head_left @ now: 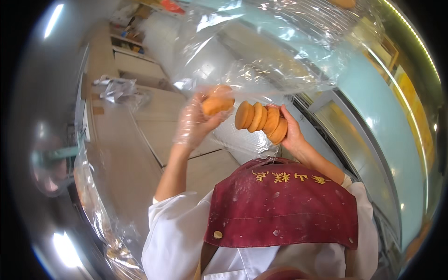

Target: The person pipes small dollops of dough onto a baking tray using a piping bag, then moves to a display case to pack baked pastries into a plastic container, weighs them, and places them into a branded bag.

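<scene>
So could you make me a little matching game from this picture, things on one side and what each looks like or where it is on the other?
Things:
1. left hand
2. right hand
3. apron
4. crumpled plastic

Descriptions:
A. dark red, dusted with flour
B. lying on the wooden counter, far left
C. in a clear glove, holding one round golden cake
D. bare, holding a row of golden cakes on edge

Pairs: 1-C, 2-D, 3-A, 4-B
</scene>
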`<state>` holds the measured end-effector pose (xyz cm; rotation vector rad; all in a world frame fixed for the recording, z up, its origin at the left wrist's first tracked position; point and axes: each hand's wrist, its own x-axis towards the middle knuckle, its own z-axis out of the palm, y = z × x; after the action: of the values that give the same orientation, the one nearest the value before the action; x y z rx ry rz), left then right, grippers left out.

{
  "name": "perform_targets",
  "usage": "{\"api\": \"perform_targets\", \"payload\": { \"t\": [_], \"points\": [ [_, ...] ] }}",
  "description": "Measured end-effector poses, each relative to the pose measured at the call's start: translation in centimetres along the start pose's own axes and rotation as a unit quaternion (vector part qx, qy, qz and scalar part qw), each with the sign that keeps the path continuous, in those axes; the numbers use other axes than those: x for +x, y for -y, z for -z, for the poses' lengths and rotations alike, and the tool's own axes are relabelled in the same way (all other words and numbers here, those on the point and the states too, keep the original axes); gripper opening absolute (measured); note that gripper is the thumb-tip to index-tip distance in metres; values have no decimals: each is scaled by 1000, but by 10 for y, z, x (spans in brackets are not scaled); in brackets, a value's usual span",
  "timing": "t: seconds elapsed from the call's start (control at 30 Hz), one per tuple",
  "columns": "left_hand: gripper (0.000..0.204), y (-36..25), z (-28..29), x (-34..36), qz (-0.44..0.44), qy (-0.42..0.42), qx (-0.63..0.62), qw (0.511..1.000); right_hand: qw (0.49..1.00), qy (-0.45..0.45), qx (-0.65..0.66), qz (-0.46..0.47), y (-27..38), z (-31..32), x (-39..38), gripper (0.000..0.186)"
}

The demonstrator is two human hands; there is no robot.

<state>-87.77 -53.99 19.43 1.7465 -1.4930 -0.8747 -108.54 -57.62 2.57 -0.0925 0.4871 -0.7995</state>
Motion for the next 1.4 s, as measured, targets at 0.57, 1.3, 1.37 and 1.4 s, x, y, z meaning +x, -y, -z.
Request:
{"api": "perform_targets", "payload": {
  "t": [0.57, 1.3, 1.37, 1.4],
  "points": [
    [44, 23, -19, -10, -50, -24, 347, 936, 996, 48, -16, -68, -6, -10, -4, 47],
    [66, -181, -164, 238, -408, -16, 367, 836, 997, 35, -37, -50, 6, -9, 2, 54],
    [68, -185, -160, 234, -413, -17, 324, 851, 994, 79, -57, -41, 8, -13, 2, 54],
    [69, -185, -155, 234, -412, -21, 294, 862, 995, 70, -59, -42, 8, -15, 4, 55]
  ]
}}
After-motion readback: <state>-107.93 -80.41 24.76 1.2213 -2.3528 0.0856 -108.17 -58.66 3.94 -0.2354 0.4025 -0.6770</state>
